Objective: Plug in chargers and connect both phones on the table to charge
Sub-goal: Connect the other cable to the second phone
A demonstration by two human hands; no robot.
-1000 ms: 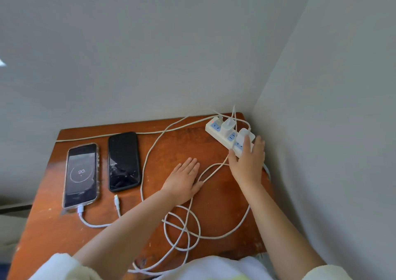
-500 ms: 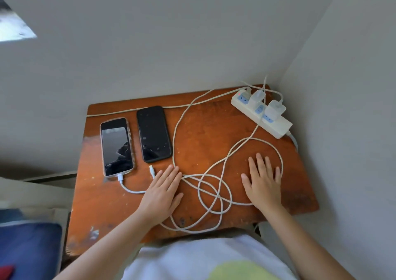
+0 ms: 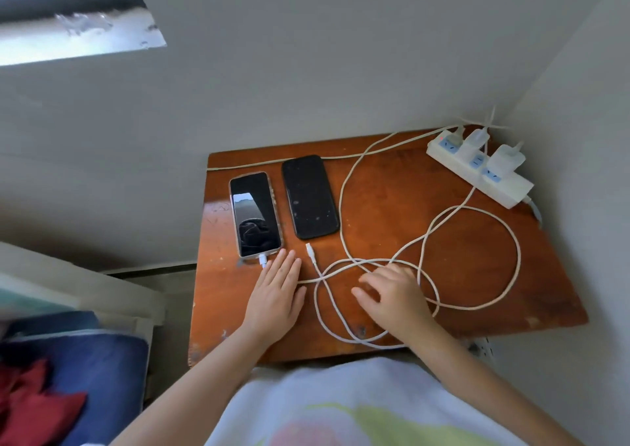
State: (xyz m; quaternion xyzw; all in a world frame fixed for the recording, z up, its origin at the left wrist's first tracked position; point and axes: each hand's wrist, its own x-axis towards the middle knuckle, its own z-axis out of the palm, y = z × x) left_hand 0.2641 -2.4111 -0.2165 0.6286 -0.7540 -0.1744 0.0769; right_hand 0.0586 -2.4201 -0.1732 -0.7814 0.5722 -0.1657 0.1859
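1. Both chargers (image 3: 504, 161) already sat in the power strip (image 3: 511, 190) at the table's (image 3: 392, 186) 2 o'clock corner. The clear-cased phone (image 3: 255, 214), at 10 o'clock, had a cable plugged into its bottom edge.
2. The black phone (image 3: 309, 196) lay just beside it toward 11 o'clock, and was not yet connected. The free connector (image 3: 309, 250) lay near its bottom edge, pointing at it but apart from it.
3. The step in hand seemed to be connecting that second phone.
4. The left hand (image 3: 276, 295) lay flat, fingers together, grip holding nothing, touching the cable under its fingertips.
5. The right hand (image 3: 392, 292) hovered with its grip loosely curled and empty over the tangled cable loops (image 3: 477, 258) at 5 o'clock.
6. To do it well, pinch the connector by its white housing, not the cord. Steady the black phone with the other hand, line the tip up with the port and push straight in.
7. Draw slack out of the loops first, so the cord does not drag the phone.
8. Against half a second earlier, the right hand had moved from 4 o'clock leftward onto the loops and curled from flat. The left hand had crept closer to the clear-cased phone's plug.
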